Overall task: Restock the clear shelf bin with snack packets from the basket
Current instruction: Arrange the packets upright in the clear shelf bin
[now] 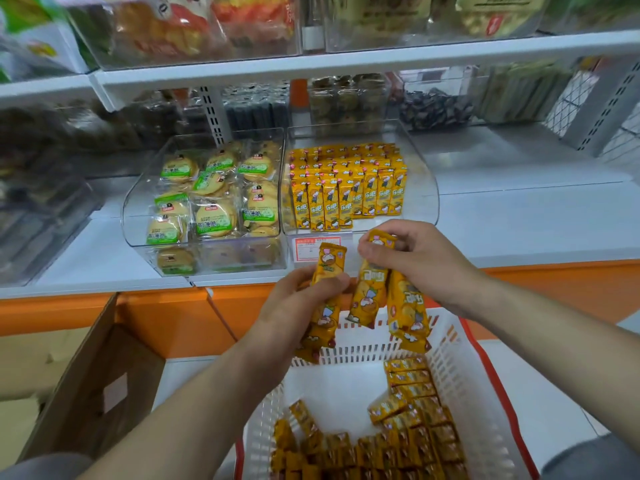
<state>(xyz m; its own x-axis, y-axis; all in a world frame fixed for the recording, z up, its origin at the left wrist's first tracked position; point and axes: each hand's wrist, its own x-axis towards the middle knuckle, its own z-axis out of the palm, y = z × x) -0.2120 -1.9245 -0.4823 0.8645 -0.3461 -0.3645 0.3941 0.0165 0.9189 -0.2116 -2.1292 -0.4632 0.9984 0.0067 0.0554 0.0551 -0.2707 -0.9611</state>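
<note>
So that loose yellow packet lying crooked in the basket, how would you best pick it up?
Pinch the loose packet across its narrow width, near the middle, coming straight down from above. It lies slanted on top of the packed rows, so its long edges look free, while the basket walls would probably block a sideways approach.
</note>
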